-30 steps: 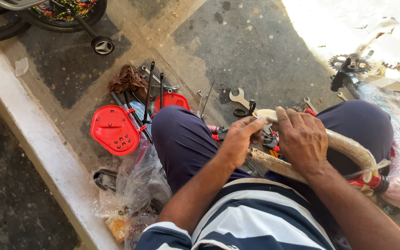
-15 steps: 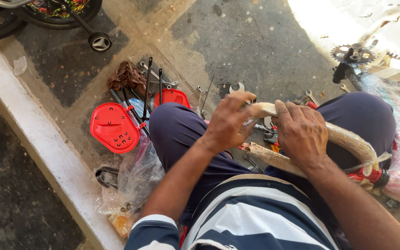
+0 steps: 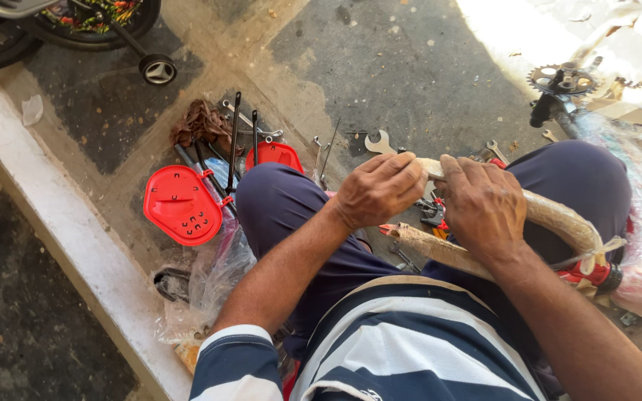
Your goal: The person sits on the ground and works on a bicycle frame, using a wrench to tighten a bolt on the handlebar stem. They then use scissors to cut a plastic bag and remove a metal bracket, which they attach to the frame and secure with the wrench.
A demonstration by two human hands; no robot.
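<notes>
A curved bicycle part wrapped in tan paper [image 3: 551, 217] lies across my lap. My left hand [image 3: 379, 189] grips its near end, fingers curled over the wrapping. My right hand [image 3: 483, 204] clamps the wrapped tube just beside it. A second wrapped tube [image 3: 440, 251] runs below my hands. Red metal [image 3: 592, 273] shows at the far right end of the part.
A red plastic plate [image 3: 181, 204] and a second red piece [image 3: 274, 155] lie on the concrete by my left knee, with black rods, wrenches [image 3: 379, 141] and a brown rag [image 3: 203, 122]. A chainring with crank [image 3: 561, 82] sits upper right. Clear plastic bags [image 3: 213, 278] rest by a white kerb [image 3: 76, 238].
My left hand has slid from lower on the wrapped tube up to its end, closer to my right hand. The right hand has stayed put.
</notes>
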